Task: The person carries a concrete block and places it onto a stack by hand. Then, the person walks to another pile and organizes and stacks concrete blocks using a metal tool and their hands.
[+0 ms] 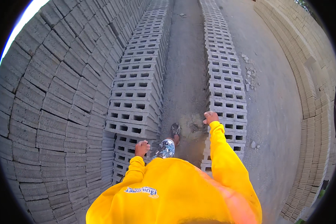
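My left hand (142,148) hangs low beside the left row of hollow concrete blocks (127,105), its fingers curled in and nothing visible in them. Ahead of my body, my right hand (211,117) is loosely closed too, with no object showing. It overlaps the inner edge of the right row of hollow concrete blocks (227,98); whether it touches them I cannot tell. Both rows are grey, with rectangular holes facing up. Yellow sleeves cover both my arms.
A dirt path (183,56) runs between the rows, and my shoe (175,129) is on it. At the left rises a tall wall of stacked grey blocks (52,112). More stacked blocks (317,123) curve along the far right. Broken rubble (251,76) lies beside the right row.
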Tool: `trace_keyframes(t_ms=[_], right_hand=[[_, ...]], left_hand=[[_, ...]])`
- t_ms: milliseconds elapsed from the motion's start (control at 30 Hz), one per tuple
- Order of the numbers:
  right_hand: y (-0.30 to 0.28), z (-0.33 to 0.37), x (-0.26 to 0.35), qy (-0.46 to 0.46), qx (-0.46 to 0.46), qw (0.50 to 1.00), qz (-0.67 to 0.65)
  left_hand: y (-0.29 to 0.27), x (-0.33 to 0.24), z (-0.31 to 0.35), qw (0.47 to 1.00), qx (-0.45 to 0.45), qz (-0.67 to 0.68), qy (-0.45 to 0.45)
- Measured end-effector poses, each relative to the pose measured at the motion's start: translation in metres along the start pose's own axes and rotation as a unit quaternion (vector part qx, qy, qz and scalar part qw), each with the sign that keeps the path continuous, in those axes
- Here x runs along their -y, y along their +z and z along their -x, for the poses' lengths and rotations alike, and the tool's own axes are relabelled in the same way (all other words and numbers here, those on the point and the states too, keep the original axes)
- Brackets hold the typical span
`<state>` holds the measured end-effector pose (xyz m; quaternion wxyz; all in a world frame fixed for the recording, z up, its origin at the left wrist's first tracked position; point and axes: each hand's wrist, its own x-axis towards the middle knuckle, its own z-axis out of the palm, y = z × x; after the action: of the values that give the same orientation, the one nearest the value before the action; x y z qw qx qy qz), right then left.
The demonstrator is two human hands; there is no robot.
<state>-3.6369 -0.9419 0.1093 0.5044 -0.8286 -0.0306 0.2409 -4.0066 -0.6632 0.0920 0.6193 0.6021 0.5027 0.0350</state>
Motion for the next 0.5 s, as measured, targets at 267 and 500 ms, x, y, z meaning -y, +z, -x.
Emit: trace_keyframes(t_ms=[267,500], right_hand=[[0.071,-0.22,0.046,0.056,0.114,0.991,-0.032],[-0.044,-0.292,-0.032,0.259,0.235,0.898,0.269]], left_hand=[[0.023,-0.106,-0.206,0.989,-0.13,0.068,-0.015],[0.079,-0.267,-0.359,0.988,-0.09,0.124,-0.012]])
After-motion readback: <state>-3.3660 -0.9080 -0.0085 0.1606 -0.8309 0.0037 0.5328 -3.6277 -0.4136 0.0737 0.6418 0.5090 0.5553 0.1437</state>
